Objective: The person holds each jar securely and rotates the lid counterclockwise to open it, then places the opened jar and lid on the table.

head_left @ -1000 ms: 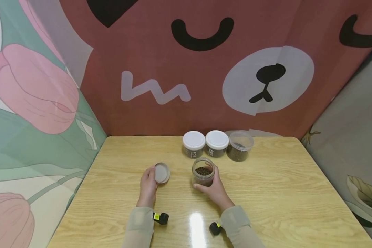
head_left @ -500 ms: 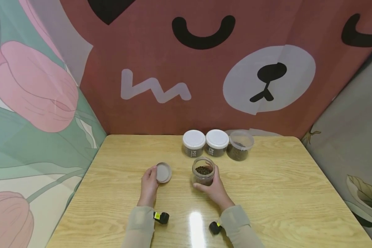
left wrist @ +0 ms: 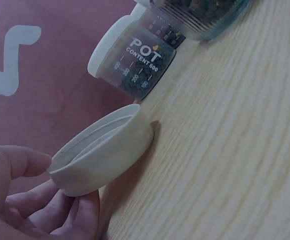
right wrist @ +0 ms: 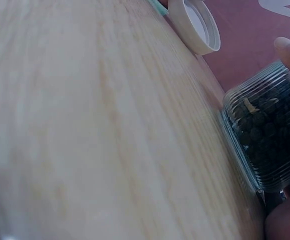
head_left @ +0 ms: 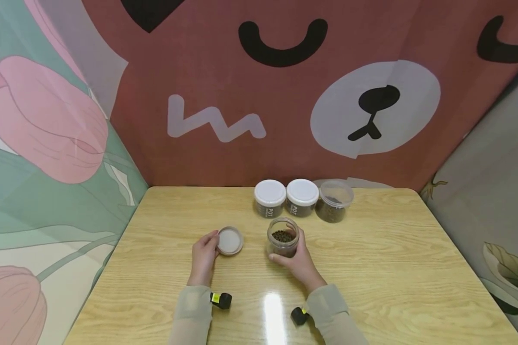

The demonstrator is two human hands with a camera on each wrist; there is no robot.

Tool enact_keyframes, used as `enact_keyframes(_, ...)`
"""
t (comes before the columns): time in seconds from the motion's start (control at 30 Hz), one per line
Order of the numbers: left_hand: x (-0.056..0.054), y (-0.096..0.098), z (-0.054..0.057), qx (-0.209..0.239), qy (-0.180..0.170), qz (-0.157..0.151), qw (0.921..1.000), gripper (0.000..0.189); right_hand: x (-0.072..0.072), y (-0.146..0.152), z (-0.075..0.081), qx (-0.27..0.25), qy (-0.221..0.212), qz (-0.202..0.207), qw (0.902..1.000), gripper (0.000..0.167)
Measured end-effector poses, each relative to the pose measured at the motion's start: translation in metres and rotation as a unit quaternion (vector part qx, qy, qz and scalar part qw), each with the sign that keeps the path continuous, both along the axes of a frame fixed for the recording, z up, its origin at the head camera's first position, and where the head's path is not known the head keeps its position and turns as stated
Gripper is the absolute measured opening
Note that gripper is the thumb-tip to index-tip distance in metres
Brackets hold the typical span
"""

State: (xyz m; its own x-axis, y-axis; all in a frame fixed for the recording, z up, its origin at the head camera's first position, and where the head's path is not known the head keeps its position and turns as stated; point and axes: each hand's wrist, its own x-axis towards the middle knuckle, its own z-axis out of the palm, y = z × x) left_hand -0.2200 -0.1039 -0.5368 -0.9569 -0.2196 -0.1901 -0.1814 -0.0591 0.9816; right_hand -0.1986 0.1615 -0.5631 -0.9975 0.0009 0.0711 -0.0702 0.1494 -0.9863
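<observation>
My left hand (head_left: 204,256) pinches the edge of a round off-white lid (head_left: 230,241), its hollow inner side facing up. In the left wrist view the lid (left wrist: 105,152) shows threads inside its rim, and the thumb and fingers grip its near edge, close over the table. To the right, my right hand (head_left: 300,263) is wrapped round an uncovered clear jar (head_left: 281,249) partly filled with dark pellets. Ribbed walls show on the jar (right wrist: 269,130) in the right wrist view, where most of the hand is cut off.
Behind the jar, two white-lidded tubs (head_left: 269,199) marked POT stand side by side near the back edge of the wooden table (head_left: 397,268). Beside them stands a clear-lidded tub (head_left: 334,203) with dark contents. A printed cloth (head_left: 216,163) hangs behind the table.
The lid has shifted slightly to the right and turned flatter in my left hand, while that wrist has drifted a little left. The right hand and jar stay in place.
</observation>
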Motion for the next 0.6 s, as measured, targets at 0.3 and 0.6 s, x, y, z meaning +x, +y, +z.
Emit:
enact_keyframes(0.3, -0.0011, -0.0047, 0.0027, -0.092, 0.005, 0.016, 0.9956, 0.035, -0.0002, 0.0008, -0.0007, -0.005, -0.002, 0.001, 1.0000, 0.102)
enact_keyframes(0.6, -0.0014, -0.0072, 0.0021, -0.192, 0.009, 0.020, 0.9812, 0.028, -0.0002, 0.0001, 0.0009, -0.010, -0.005, 0.004, 0.9999, 0.104)
